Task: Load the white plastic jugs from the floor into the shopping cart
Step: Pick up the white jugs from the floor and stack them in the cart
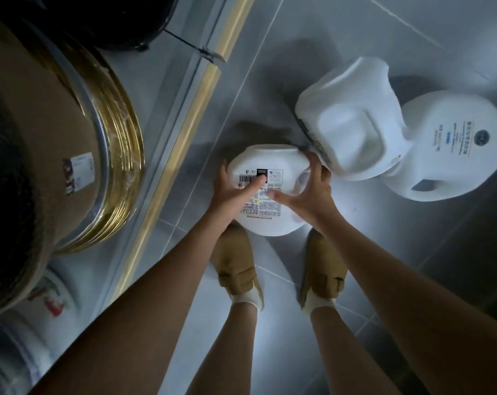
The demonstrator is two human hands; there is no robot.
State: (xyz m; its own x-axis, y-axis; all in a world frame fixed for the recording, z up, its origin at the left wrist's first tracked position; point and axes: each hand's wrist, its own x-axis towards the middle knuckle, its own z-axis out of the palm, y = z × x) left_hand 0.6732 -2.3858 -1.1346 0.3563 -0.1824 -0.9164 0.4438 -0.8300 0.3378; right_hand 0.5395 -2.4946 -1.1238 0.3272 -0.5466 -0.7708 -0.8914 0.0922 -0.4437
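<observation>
A white plastic jug (270,220) with a printed label sits between my two hands, just above my feet. My left hand (235,192) presses its left side with the thumb across the label. My right hand (307,195) grips its right side, fingers spread by the handle. Two more white jugs lie on the grey tiled floor to the right: one on its side (352,124), and one with blue print and a handle (452,149) behind it. No shopping cart is recognisable in view.
A large round container with a brown top and gold rim (70,155) fills the left side. A gold-edged strip (190,109) runs diagonally across the floor. My tan shoes (235,260) stand on the tiles below the jug.
</observation>
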